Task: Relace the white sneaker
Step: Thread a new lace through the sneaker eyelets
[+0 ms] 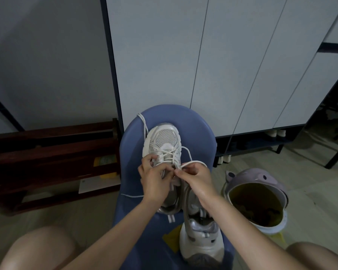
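While both hands work at the middle of the frame, the white sneaker (pixel 163 151) lies on a blue chair (pixel 195 129), toe pointing toward the top of the frame and heel hidden under the wrists. The left hand (pixel 154 177) has its fingers curled over the sneaker's upper eyelets, its grip apparently pinching the lace (pixel 191 162) there (the fingertips themselves are hard to make out). The right hand (pixel 195 177), just beside it and almost touching, pinches the same lace between thumb and fingers; from that pinch a loop arcs up and to the right, then runs back to the eyelets. Lower rows of the sneaker are already crossed with lace. One loose end trails past the toe toward the upper left of the chair, and another stretch of lace lies on the seat left of the left wrist. A second sneaker (pixel 201 240) sits nearer the bottom of the frame, beneath the right forearm, toe pointing down. Right of the chair stands a lilac bin (pixel 261 180) with small ears, lined with a yellow-green bag. Dark wooden furniture (pixel 53 156) fills the left middle, and a pale cabinet (pixel 203 55) with tall doors rises across the upper right. Bare knees show at both lower corners.
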